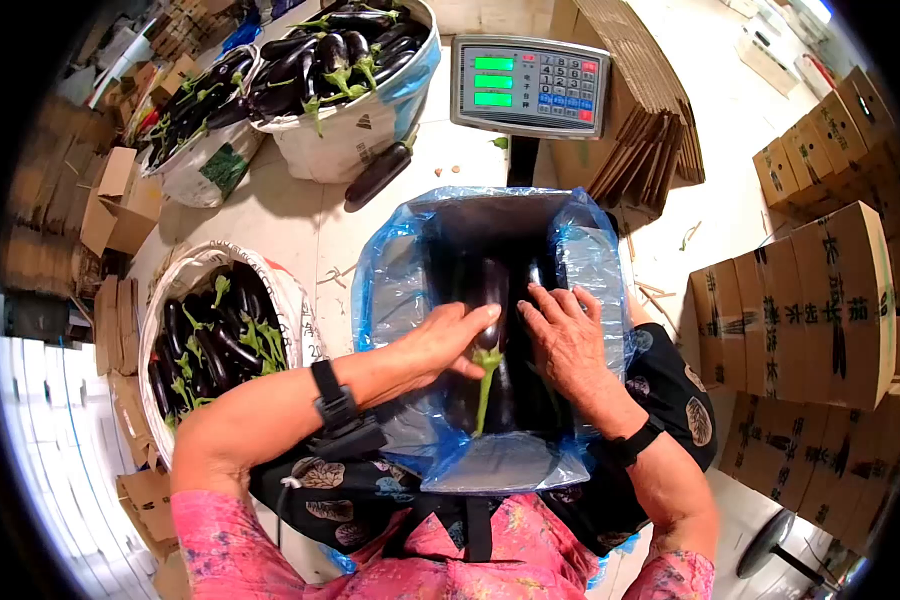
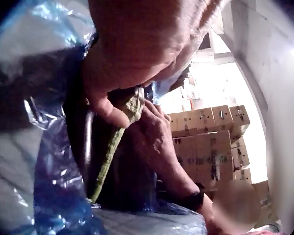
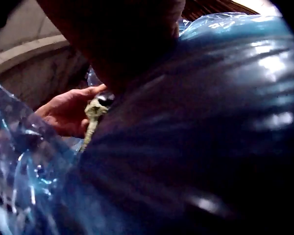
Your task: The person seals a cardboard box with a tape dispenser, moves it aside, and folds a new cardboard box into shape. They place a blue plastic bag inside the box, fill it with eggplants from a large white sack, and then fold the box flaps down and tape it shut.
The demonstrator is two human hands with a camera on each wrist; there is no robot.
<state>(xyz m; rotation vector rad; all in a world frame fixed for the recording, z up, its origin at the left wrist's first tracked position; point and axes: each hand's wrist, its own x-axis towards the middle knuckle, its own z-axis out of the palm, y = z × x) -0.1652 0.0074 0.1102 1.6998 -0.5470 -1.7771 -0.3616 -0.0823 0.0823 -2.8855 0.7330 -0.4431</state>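
A box lined with blue plastic film sits in front of the person's lap, with dark eggplants inside. My left hand holds one eggplant near its green cap, thumb on one side and fingers on the other. Its long green stem points toward the person. Over the box's right half, my right hand rests with its fingers reaching down onto the contents beside that eggplant. In the right wrist view, blue film fills most of the picture and my right fingertips are hidden.
White sacks of eggplants stand at the left and at the back left. One loose eggplant lies on the floor. A scale display rises behind the box. Flattened cartons lean behind; stacked cartons line the right.
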